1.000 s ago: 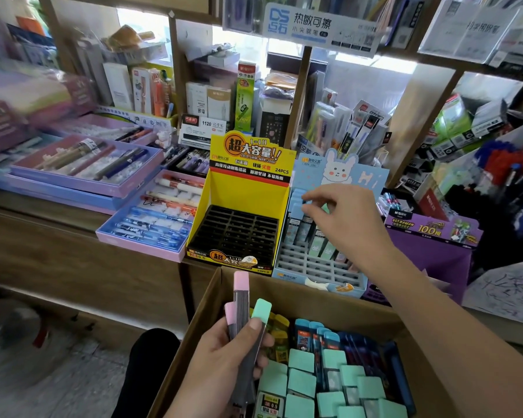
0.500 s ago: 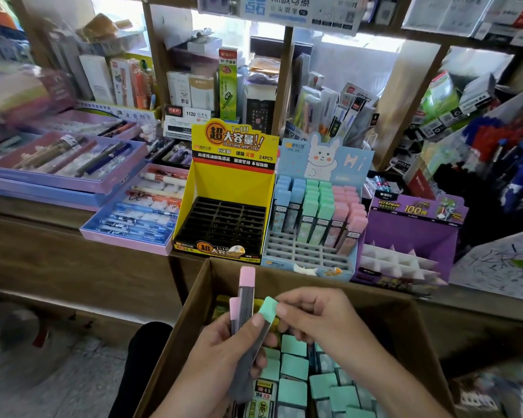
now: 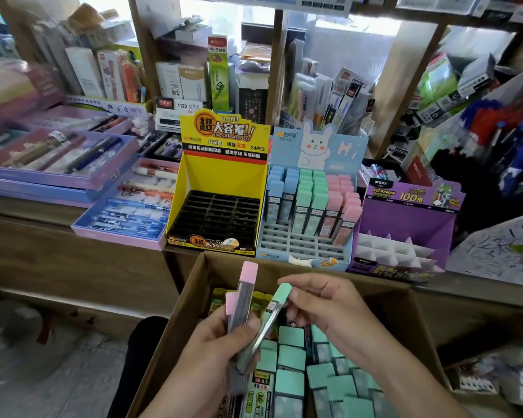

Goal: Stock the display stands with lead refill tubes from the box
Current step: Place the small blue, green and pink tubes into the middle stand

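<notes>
Together, hands point(image 3: 212, 354) point(image 3: 323, 306) pinch a slim, probably plastic, mint-capped tube point(image 3: 265, 325).

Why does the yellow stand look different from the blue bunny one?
The yellow stand is empty; the blue stand holds tubes in its back rows. The yellow stand's slots are black; the blue stand's are pale blue. Yellow shows big lettering, blue a bunny. Both have slot grids and stand side by side.
</notes>
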### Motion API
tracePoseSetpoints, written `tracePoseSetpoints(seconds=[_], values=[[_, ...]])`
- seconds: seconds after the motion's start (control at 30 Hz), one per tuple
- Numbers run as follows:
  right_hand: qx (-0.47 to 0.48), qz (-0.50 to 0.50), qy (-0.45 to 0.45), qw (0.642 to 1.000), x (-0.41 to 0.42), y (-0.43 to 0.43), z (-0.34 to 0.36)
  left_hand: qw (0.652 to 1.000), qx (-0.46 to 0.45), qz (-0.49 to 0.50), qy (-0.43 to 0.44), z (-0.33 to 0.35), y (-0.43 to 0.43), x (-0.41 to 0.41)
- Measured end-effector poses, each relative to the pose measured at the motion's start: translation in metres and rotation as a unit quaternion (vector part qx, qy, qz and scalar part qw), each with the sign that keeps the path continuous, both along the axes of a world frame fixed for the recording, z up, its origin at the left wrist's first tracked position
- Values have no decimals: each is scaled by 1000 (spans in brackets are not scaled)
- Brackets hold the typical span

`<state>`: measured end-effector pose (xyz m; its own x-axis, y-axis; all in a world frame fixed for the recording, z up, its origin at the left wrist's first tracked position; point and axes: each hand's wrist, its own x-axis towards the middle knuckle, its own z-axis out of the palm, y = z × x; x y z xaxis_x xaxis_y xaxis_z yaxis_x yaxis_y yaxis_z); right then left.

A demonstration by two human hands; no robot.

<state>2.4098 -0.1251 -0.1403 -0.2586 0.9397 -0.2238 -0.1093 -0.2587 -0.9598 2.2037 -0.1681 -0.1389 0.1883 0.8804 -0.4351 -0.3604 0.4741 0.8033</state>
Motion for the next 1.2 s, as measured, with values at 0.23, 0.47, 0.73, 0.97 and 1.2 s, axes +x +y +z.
tracePoseSetpoints(seconds=[0.23, 0.47, 0.73, 0.97, 1.2], values=[[-20, 4, 44, 999, -4, -2, 3, 996, 78, 5, 50, -6, -1, 0], [40, -46, 2, 998, -1, 0, 7, 991, 98, 16, 93, -6, -3, 0], [170, -146, -63, 973, 18, 14, 50, 994, 68, 44, 68, -6, 3, -2], [323, -233, -199, 895, 33, 43, 69, 993, 83, 32, 78, -10, 1, -4], [366, -227, -297, 853, 39, 55, 69, 994, 87, 30, 67, -12, 2, -6]])
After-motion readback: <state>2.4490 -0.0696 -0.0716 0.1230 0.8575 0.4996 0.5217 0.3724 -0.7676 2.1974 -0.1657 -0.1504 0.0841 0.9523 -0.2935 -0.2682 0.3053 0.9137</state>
